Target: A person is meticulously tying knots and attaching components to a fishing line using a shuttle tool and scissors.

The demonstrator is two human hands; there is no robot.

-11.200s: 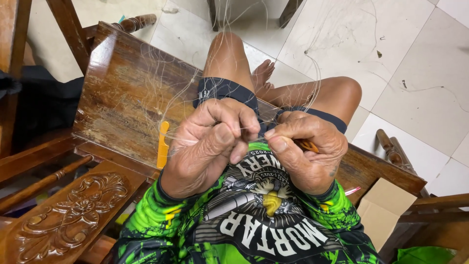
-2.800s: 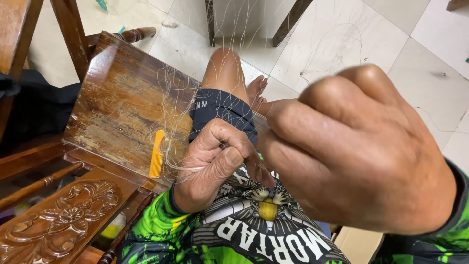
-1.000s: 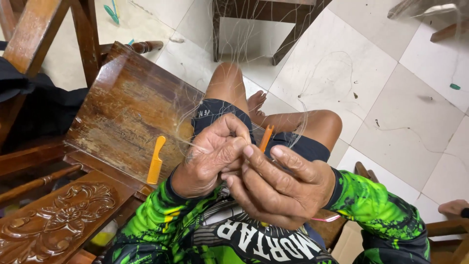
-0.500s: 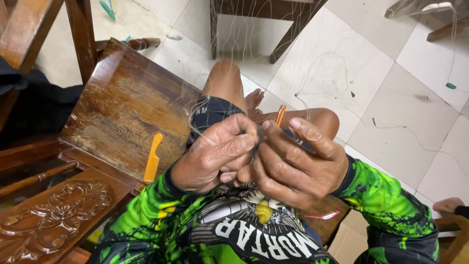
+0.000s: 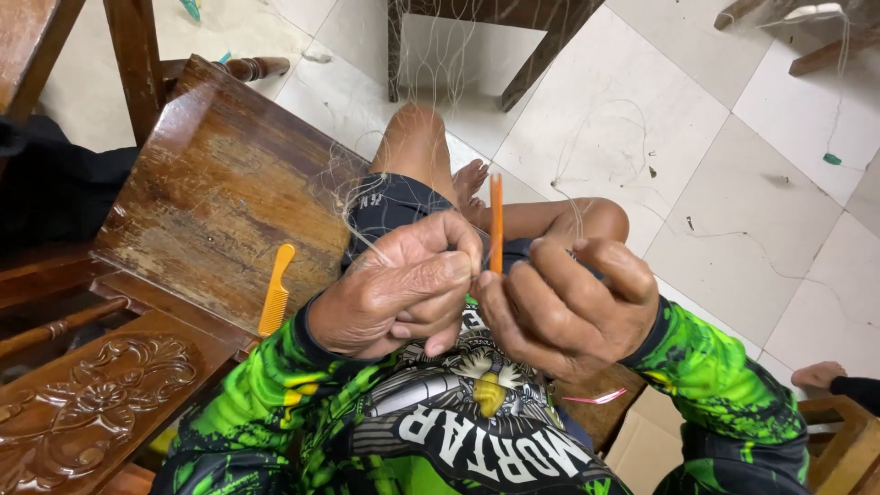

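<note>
The right hand [image 5: 573, 307] was closed around the lower end of a netting needle [image 5: 496, 225]. The needle was a thin, flat, orange strip, standing nearly upright; its upper part rose clear above the fingers, and its lower part was hidden inside the grip. The left hand [image 5: 403, 289] was closed in a narrow pinch on fine, pale, near-transparent net line [image 5: 362, 234], thumb pressed against the curled fingers. The needle stood between the two hands, touching the right-hand fingers and just beside the left-hand knuckles. The line ran up and away from the left hand, over the person's knee, in loose strands; its exact path through the fingers could not be told.

Both hands were held close together over the person's lap, in front of a green and black printed shirt.

To the left of the left hand, an orange comb [image 5: 276, 289] lay on the worn seat of a wooden chair [image 5: 211, 192], near the hand but apart from it. Nearer than the comb, a carved wooden panel [image 5: 92, 403] sat at the lower left.

Beyond the hands, the bare knee and foot rested above a pale tiled floor [image 5: 715, 156], with more loose line strewn on it. A second chair's legs [image 5: 541, 64] stood farthest away.
</note>
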